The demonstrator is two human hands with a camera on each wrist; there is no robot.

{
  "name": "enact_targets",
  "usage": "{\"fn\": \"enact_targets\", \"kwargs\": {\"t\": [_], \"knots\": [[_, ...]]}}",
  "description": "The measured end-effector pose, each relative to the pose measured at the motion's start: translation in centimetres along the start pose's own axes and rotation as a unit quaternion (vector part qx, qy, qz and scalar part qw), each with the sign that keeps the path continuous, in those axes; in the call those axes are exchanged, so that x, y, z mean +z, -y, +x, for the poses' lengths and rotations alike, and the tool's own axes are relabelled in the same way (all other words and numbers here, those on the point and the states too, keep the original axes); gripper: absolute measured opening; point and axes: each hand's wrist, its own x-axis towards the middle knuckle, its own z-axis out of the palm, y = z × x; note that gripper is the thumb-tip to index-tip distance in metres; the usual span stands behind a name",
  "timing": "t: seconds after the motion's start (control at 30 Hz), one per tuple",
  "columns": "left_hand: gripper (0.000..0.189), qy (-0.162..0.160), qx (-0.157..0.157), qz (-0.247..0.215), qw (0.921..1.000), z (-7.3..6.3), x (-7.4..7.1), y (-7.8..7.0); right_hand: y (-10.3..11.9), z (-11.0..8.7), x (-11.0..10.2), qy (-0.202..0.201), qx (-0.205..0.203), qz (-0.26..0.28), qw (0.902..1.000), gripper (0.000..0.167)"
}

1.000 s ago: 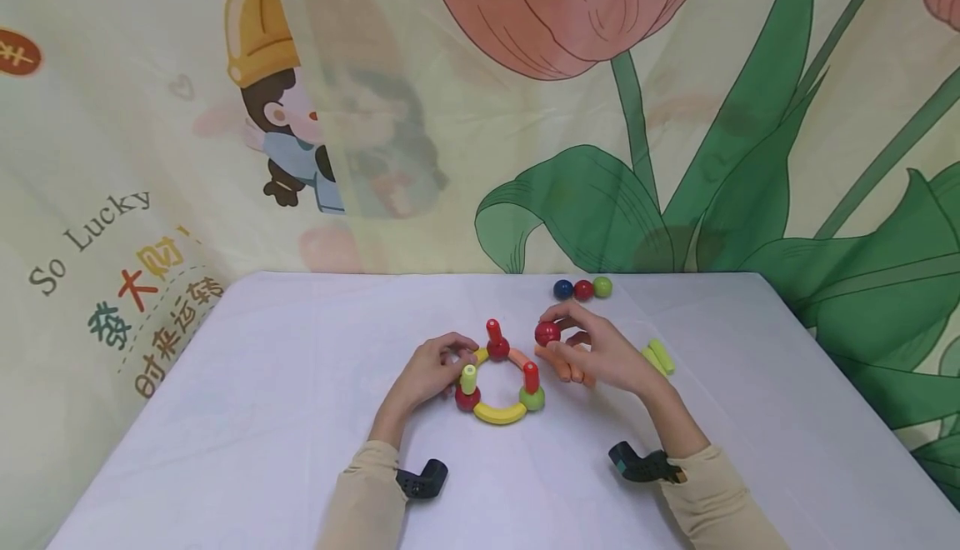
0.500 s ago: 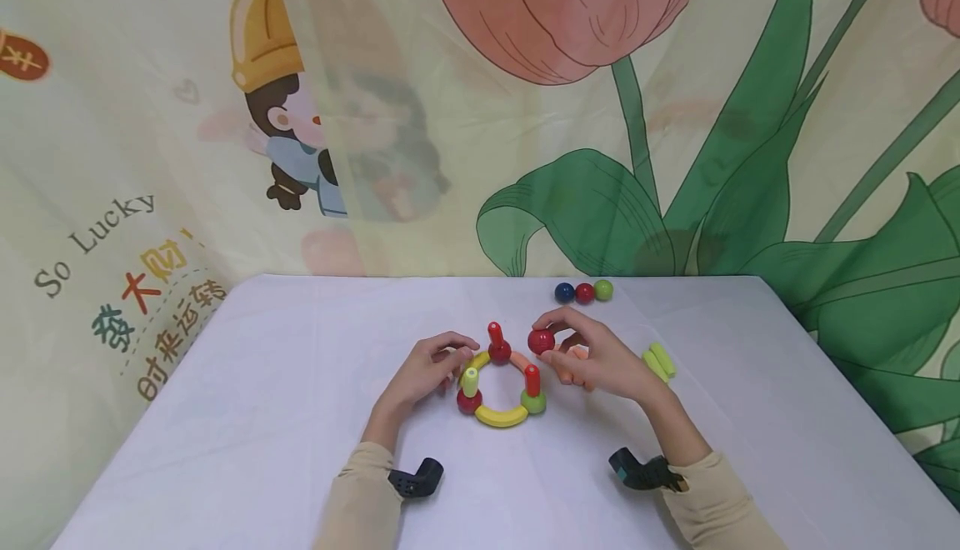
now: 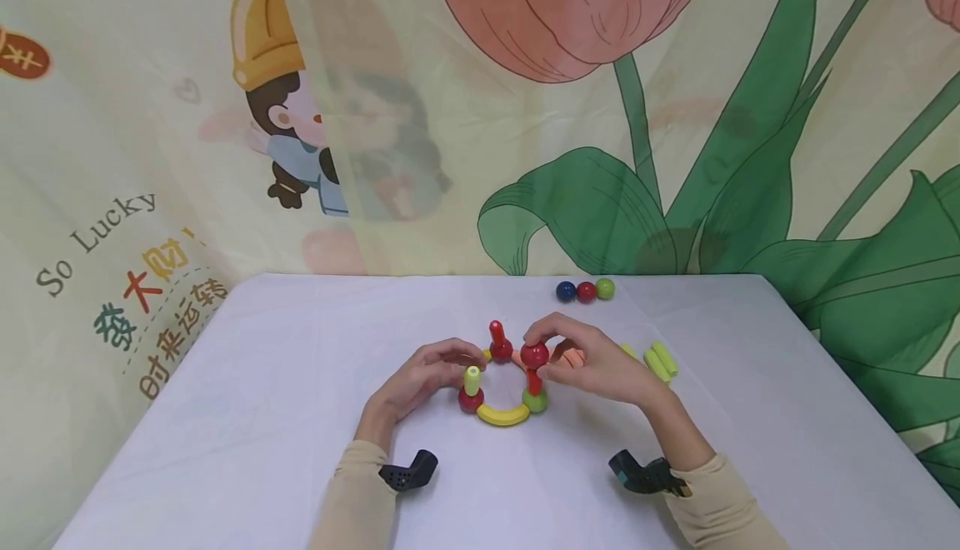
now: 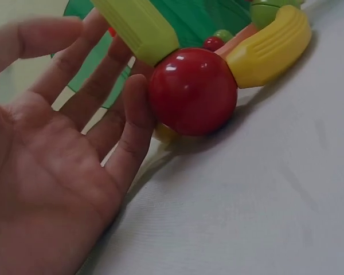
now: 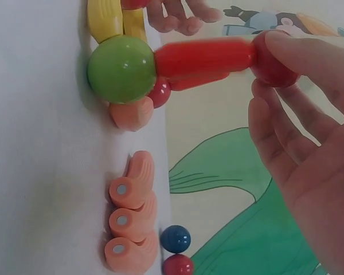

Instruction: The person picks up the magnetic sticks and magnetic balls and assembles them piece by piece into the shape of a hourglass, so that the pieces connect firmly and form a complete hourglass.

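My right hand (image 3: 592, 362) pinches a red ball (image 3: 535, 356) between thumb and fingers. In the right wrist view the ball sits right at the upper end of a red stick (image 5: 203, 57) standing on a green ball (image 5: 121, 69). That green ball belongs to a ring of balls joined by curved pieces, including a yellow one (image 3: 503, 415). Another red stick (image 3: 497, 332) rises from the back red ball. A light green stick (image 3: 471, 380) stands on the left red ball (image 4: 193, 91). Beside that ball my left hand (image 3: 427, 375) has loosely extended fingers, the little finger against it.
Behind the ring, a blue ball (image 3: 566, 291), a red ball (image 3: 587, 292) and a green ball (image 3: 605, 288) line up near the table's back edge. Several orange curved pieces (image 5: 132, 220) lie right of the ring, with light green sticks (image 3: 660, 361) farther right.
My right hand has carried the red ball left and toward me, from beside the ring to the top of the right red stick. My left hand's fingers have loosened slightly beside the ring.
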Motion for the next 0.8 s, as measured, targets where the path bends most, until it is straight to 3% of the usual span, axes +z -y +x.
{"fn": "enact_targets", "kwargs": {"t": [0.17,0.33,0.43,0.57,0.8], "knots": [[0.037,0.023,0.002,0.012,0.9997,-0.1,-0.1,0.1,0.0,0.0,0.1,0.007,0.01,-0.007,0.9999,0.04],[0.036,0.011,-0.007,0.041,0.9991,0.0,-0.1,0.2,-0.5,-0.2,0.0,0.035,0.084,0.002,0.9959,0.05],[0.034,0.009,-0.014,0.049,0.9987,0.1,0.0,0.2,-1.1,-0.4,0.1,0.07,0.12,-0.022,0.9901,0.04],[0.033,0.007,-0.027,0.048,0.9985,0.0,0.0,0.2,-1.6,-0.3,0.7,0.097,0.116,-0.06,0.9867,0.026],[0.032,-0.003,-0.042,0.057,0.9975,0.0,0.1,0.3,-1.8,0.2,1.7,0.098,0.094,-0.082,0.9873,0.018]]}}
